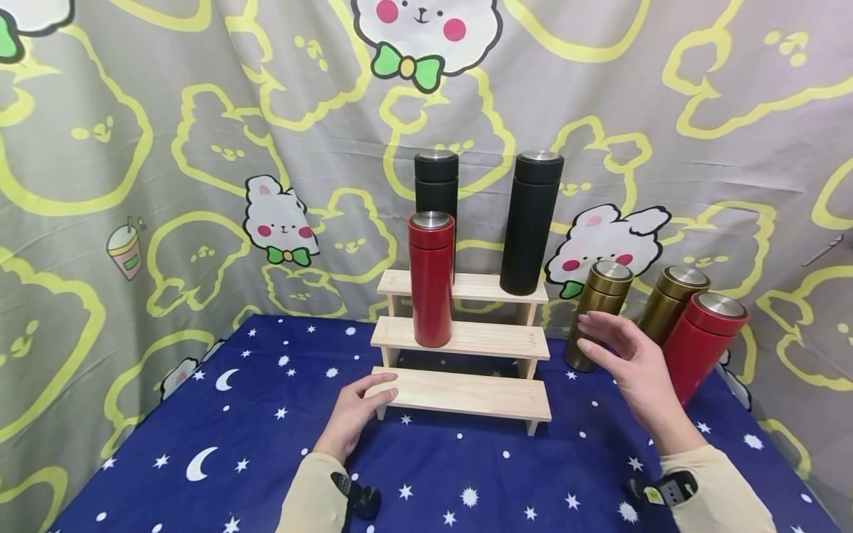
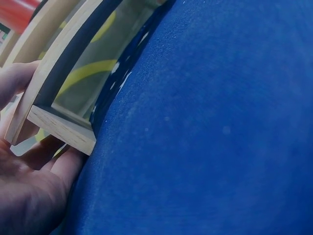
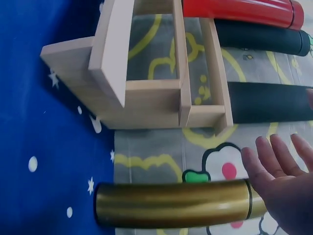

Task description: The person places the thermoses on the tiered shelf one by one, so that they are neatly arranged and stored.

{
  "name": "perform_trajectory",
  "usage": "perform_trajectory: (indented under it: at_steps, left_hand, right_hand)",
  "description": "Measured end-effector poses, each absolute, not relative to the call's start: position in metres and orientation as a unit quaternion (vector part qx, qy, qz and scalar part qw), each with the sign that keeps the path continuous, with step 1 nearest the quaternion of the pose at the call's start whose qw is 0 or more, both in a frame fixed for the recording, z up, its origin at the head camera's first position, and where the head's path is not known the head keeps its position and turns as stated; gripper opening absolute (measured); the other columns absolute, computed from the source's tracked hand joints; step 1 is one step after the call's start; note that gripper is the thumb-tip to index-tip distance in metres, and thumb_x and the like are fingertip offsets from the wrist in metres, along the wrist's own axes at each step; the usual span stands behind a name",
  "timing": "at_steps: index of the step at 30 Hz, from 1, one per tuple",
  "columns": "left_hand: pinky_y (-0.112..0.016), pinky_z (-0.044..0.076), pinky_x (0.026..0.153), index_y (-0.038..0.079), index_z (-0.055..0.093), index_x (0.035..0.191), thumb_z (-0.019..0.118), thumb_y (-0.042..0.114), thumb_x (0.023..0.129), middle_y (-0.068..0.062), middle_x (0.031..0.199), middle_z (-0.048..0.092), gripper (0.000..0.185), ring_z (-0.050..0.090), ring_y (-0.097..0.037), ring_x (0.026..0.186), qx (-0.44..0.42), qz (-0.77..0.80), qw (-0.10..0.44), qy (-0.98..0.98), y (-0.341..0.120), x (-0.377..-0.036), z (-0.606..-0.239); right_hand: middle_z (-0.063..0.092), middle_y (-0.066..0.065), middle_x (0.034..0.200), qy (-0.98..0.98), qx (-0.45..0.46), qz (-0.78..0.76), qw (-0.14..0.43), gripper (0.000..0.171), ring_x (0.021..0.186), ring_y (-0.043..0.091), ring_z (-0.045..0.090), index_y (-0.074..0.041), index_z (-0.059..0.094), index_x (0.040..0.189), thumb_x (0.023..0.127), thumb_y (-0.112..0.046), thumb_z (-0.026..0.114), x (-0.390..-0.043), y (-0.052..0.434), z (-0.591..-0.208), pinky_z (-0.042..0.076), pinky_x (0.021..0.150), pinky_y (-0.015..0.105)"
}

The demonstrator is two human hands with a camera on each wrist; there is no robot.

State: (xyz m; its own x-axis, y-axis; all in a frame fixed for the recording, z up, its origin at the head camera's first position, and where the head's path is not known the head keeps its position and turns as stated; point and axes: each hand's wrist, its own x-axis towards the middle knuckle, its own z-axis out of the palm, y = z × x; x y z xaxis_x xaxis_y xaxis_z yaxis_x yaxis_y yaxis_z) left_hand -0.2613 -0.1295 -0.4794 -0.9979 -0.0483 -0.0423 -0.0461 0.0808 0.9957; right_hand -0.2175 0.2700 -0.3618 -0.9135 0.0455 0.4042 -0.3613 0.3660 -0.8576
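My left hand [image 1: 349, 414] grips the left end of the lowest step of a three-tier wooden stand [image 1: 466, 392], thumb above and fingers beneath in the left wrist view. The right hand [image 1: 636, 370], fingers parted and holding nothing, is beside a gold thermos flask [image 1: 603, 300]; in the right wrist view, it overlaps that flask's lid end, and I cannot tell whether they touch. A red thermos flask [image 1: 432, 289] stands upright on the middle step. On the top step are two black thermos flasks, the left one [image 1: 436, 185] partly hidden behind the red, the right one [image 1: 531, 229] fully visible.
Behind the right hand stand a second gold flask [image 1: 673, 292] and another red flask [image 1: 706, 340], both partly covered. A dark blue cloth [image 1: 266, 459] with stars and moons lies over the table. A grey cartoon-print curtain [image 1: 360, 133] hangs close behind the stand.
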Motion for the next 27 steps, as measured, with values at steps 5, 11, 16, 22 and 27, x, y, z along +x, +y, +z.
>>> perform_trajectory:
  at_steps: [5,11,16,22,27]
  left_hand:
    - [-0.028,0.038,0.067,0.003,0.071,0.116,0.078,0.011,0.084,-0.012,0.119,0.054,0.034,0.054,-0.020,0.085,0.029,-0.676,-0.003,-0.737,-0.127,-0.255,-0.471]
    - [-0.029,0.039,0.070,-0.001,0.070,0.117,0.076,0.009,0.084,-0.014,0.121,0.055,0.034,0.055,-0.021,0.088,0.023,-0.670,-0.001,-0.742,-0.124,-0.245,-0.455]
    - [-0.028,0.039,0.068,0.005,0.072,0.117,0.079,0.015,0.083,-0.011,0.120,0.055,0.036,0.055,-0.019,0.086,0.025,-0.678,0.004,-0.735,-0.129,-0.261,-0.480]
    - [-0.031,0.042,0.075,0.006,0.072,0.117,0.079,0.017,0.083,-0.014,0.131,0.054,0.036,0.056,-0.022,0.094,0.029,-0.678,0.000,-0.735,-0.128,-0.260,-0.480]
    - [-0.032,0.043,0.080,0.006,0.072,0.118,0.079,0.017,0.084,-0.016,0.135,0.053,0.036,0.057,-0.024,0.099,0.031,-0.674,-0.003,-0.738,-0.129,-0.261,-0.481]
  right_hand:
    - [0.060,0.004,0.131,-0.796,0.087,0.569,0.190,0.050,0.116,0.006,0.054,-0.007,0.049,0.141,0.095,-0.014,0.066,-0.208,0.285,-0.368,0.043,0.085,0.013]
    - [0.062,-0.006,0.125,-0.784,0.057,0.585,0.199,0.049,0.110,0.003,0.058,-0.011,0.052,0.140,0.093,-0.011,0.068,-0.197,0.307,-0.375,0.044,0.081,0.011]
    - [0.064,-0.008,0.122,-0.774,0.053,0.594,0.216,0.048,0.109,0.001,0.058,-0.010,0.054,0.138,0.092,-0.005,0.069,-0.191,0.322,-0.380,0.045,0.080,0.010]
    - [0.066,-0.008,0.117,-0.740,0.051,0.616,0.266,0.048,0.106,0.001,0.060,-0.004,0.055,0.134,0.088,0.006,0.068,-0.185,0.335,-0.386,0.042,0.082,0.009]
    - [0.068,-0.002,0.113,-0.659,0.003,0.684,0.313,0.049,0.101,0.005,0.064,0.002,0.057,0.129,0.083,0.014,0.069,-0.183,0.344,-0.387,0.044,0.082,0.010]
